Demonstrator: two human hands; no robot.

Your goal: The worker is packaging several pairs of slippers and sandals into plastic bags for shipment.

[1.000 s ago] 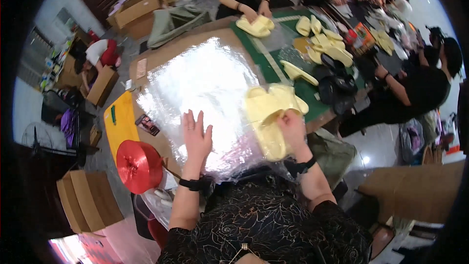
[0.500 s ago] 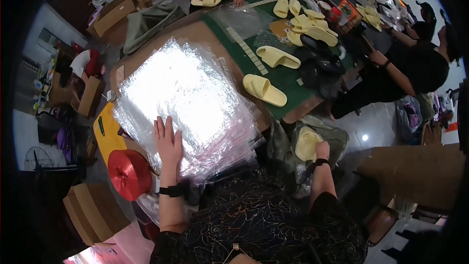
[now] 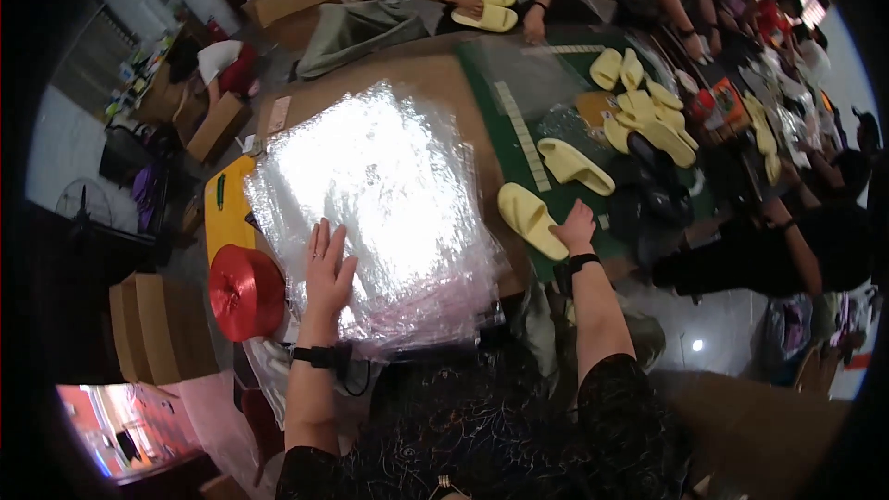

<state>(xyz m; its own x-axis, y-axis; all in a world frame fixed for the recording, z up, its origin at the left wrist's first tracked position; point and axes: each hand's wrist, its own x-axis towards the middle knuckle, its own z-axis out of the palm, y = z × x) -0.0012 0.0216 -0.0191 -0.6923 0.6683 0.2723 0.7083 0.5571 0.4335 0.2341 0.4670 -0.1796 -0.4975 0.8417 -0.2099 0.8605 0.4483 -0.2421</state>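
The fingertips of the right hand (image 3: 576,227) were hidden behind the near yellow slipper (image 3: 531,218). The table under the stack of clear bags (image 3: 370,213) was covered. The workers at the far edge were cut off, and small items beside them were too blurred to tell.

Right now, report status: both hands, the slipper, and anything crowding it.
Left hand flat, open on clear plastic bag stack. Right hand on pale yellow slipper, grip unclear. Second yellow slipper just beyond, apart.
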